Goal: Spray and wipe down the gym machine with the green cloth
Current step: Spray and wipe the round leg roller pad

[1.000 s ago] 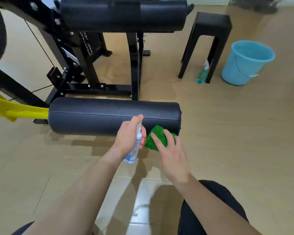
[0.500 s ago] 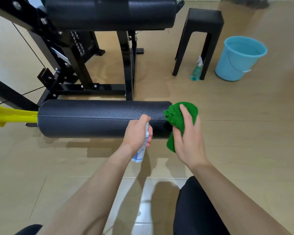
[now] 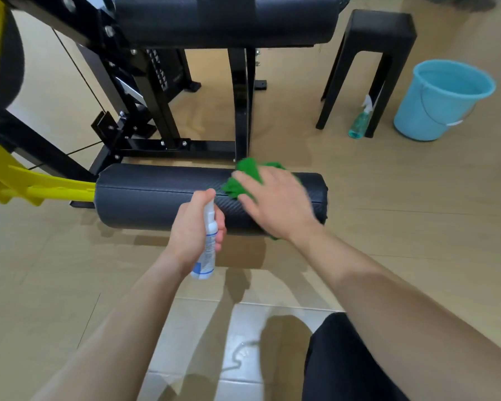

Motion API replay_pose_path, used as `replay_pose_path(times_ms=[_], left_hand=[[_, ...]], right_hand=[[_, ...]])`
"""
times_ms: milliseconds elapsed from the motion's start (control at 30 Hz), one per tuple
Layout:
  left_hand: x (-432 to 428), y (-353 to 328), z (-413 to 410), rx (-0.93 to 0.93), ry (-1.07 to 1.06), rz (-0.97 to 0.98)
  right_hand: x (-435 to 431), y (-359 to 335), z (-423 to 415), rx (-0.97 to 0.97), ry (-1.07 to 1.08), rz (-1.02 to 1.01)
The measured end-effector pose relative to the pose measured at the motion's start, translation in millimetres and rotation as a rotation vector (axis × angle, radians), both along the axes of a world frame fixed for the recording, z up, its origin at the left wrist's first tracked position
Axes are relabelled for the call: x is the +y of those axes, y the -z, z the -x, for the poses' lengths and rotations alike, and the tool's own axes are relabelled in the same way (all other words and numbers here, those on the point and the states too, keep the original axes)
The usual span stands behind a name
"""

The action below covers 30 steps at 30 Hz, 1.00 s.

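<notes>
The gym machine's lower black roller pad (image 3: pixel 156 195) lies across the middle of the view on a yellow arm (image 3: pixel 41 188). My left hand (image 3: pixel 194 235) grips a small white spray bottle (image 3: pixel 207 256) upright just in front of the pad. My right hand (image 3: pixel 275 204), slightly blurred, presses the green cloth (image 3: pixel 248 173) flat onto the top of the pad near its right end, fingers spread. Most of the cloth is hidden under the hand.
A second black pad (image 3: pixel 223 18) and the black frame (image 3: pixel 240 91) stand behind. To the right are a black stool (image 3: pixel 379 33), a green spray bottle (image 3: pixel 360 121) on the floor and a blue bucket (image 3: pixel 443 99). My dark-clad knee (image 3: pixel 344 363) is at the bottom.
My right hand has carried the green cloth from the pad's right end face up onto its top and leftward. The left hand with the bottle has barely shifted.
</notes>
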<state>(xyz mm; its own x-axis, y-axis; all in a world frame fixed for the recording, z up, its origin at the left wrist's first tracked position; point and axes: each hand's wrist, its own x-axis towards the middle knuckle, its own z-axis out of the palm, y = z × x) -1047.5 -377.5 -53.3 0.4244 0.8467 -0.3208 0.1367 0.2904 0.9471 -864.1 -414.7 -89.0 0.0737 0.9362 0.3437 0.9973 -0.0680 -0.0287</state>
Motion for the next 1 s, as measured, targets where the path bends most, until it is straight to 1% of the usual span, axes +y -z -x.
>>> replay_pose_path(times_ms=[100,200,267,367,433,467,500,533,600,667,767,867,933,1000], left_hand=[[-3.1,5.7,-2.6,-0.011,0.018,0.005],[-6.8,11.9,6.3,-0.008,0.015,0.01],[-4.6,15.4,22.1,-0.007,-0.015,0.014],[6.6,18.7,51.5,-0.025,-0.095,0.029],[13.4,19.7,65.3,-0.062,-0.144,0.042],[16.9,20.7,68.8,-0.068,-0.16,0.043],[19.6,21.1,69.9,-0.061,-0.167,0.042],[21.0,21.3,69.1,-0.047,-0.166,0.044],[21.9,20.9,63.0,-0.029,-0.147,0.043],[22.2,19.4,53.1,0.011,-0.115,0.009],[26.8,16.7,38.9,0.081,-0.088,-0.027],[34.9,12.8,33.2,0.092,-0.104,0.014],[39.0,10.2,33.8,0.084,-0.133,0.037],[41.7,8.5,37.9,0.101,-0.162,0.033]], right_hand=[[-30.6,0.7,-40.9,0.066,0.254,0.01],[-23.8,2.9,-24.0,0.112,0.363,-0.076],[1.7,5.2,17.4,0.1,0.308,-0.102],[58.0,6.7,94.6,0.146,0.128,-0.129],[81.3,4.1,129.8,0.149,-0.005,-0.038],[84.8,2.8,134.1,0.114,-0.058,0.023],[82.7,0.9,128.4,0.067,-0.093,0.043],[75.4,-1.1,115.3,0.032,-0.097,0.016],[49.4,-3.0,76.7,0.036,-0.007,-0.04],[18.5,-1.0,36.5,0.067,0.138,-0.028],[-18.1,-0.4,0.5,0.129,0.273,-0.008],[-28.5,-6.9,0.9,0.248,0.26,-0.009],[-25.7,-14.9,6.8,0.356,0.265,-0.064],[-20.2,-22.9,11.4,0.421,0.299,-0.145]])
